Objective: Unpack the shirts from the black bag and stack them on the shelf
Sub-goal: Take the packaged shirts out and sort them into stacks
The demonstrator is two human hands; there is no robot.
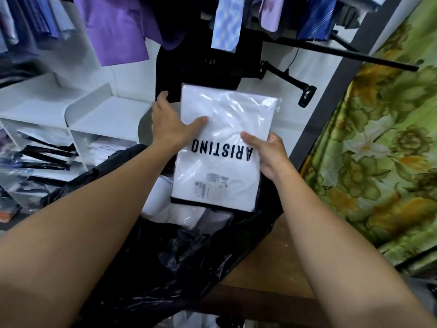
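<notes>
Bagged ARISTINO shirt (222,110) was up mid-frame above the black bag (175,256), left grip (170,125) and right grip (268,155) each clamped on a side edge. Looked light, flat, slippery plastic, so edge pinches seemed smart.

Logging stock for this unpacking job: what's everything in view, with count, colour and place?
wrapped shirt: one, white, held above the bag
black bag: one, black, open, bottom centre
shirts in bag: several, white, inside it
shelf: one, white, left
purple shirt: one, purple, top left
ties: several, blue, top centre
hanger: one, black, upper right
floral cloth: one, green, right
table: one, brown, beneath bag
left hand: one, grips wrapped shirt's left edge
right hand: one, grips its right edge
</notes>
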